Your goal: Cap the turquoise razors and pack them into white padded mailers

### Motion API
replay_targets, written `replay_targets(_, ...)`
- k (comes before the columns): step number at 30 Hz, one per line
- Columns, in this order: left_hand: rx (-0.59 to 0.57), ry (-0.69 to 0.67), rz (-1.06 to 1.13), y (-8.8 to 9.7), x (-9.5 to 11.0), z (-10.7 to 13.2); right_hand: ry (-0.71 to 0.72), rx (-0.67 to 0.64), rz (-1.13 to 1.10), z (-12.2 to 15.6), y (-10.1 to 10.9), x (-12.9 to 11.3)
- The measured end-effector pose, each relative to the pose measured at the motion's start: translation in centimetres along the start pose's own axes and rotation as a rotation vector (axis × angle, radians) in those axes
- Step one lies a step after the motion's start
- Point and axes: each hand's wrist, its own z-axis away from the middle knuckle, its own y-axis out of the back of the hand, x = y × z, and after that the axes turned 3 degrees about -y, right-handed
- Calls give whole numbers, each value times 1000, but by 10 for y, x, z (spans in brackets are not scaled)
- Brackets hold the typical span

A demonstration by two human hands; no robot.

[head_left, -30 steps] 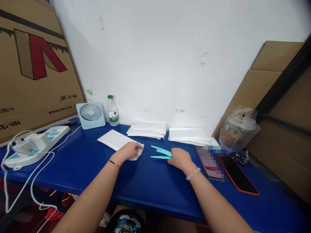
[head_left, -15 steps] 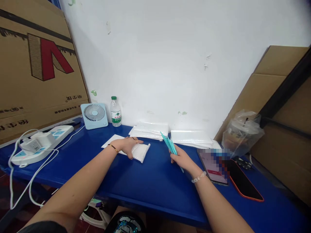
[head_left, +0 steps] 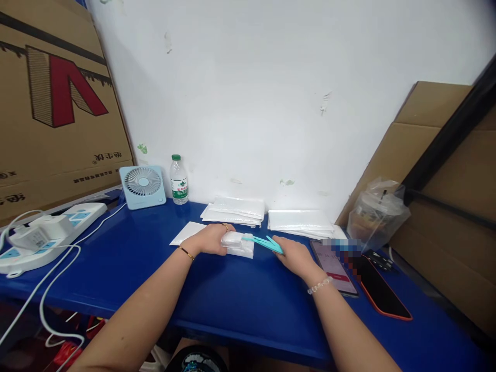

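Observation:
My left hand (head_left: 211, 238) is closed around a white plastic bag (head_left: 242, 250) lying on the blue table (head_left: 232, 305), and the bag's right end is raised toward my right hand. From my right hand (head_left: 295, 254), closed on them, turquoise plastic tweezers (head_left: 267, 243) point left. Their thin tip reaches the raised end of the bag; whether it is inside or only against it I cannot tell. Behind my left wrist a flat white piece (head_left: 188, 232) sticks out, partly covered by the hand.
Two stacks, a left stack of white bags (head_left: 234, 211) and a right one (head_left: 300, 221), lie along the wall. Left are a fan (head_left: 143, 187), water bottle (head_left: 179, 181) and power strip (head_left: 83, 213). Right are two phones (head_left: 382, 289) and a bagged drink cup (head_left: 374, 214).
My left hand has gone from lying on the white bag to gripping it, with its end raised. My right hand has tipped the tweezers leftward, bringing their tip to the bag.

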Motion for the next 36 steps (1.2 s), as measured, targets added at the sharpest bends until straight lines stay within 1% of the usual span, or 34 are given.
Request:
replay_targets(3,23,-9,37,2,-2,3,-2,-22,105,1,1,0)
replay_targets(6,31,-39,10,0,-1,2,6,-51,171,-1,2,-12)
replay_targets(9,2,-69,-65,-6,-2,-2,31,-75,177,-5,2,-26)
replay_targets(11,-21,-67,-105,-10,-5,-3,57,-74,159,-5,4,-31)
replay_targets(14,-37,-53,-140,-12,-8,-4,77,-66,156,-1,10,-29)
replay_targets(17,-26,-78,-148,-8,-6,-1,88,-61,156,5,19,-24)
replay_targets(20,25,-130,-119,-1,2,3,100,-89,140,7,26,-25)
replay_targets(24,105,-165,-79,4,12,6,100,-95,141,1,32,-34)
replay_targets(26,134,-178,-64,4,14,7,102,-80,190,-5,35,-39)
replay_targets(29,168,-188,-40,2,15,6,110,-58,324,-13,43,-51)
replay_targets(33,233,-211,30,0,15,4,153,-23,455,-23,63,-75)
replay_targets(36,311,-225,144,2,16,3,221,32,525,-32,87,-96)
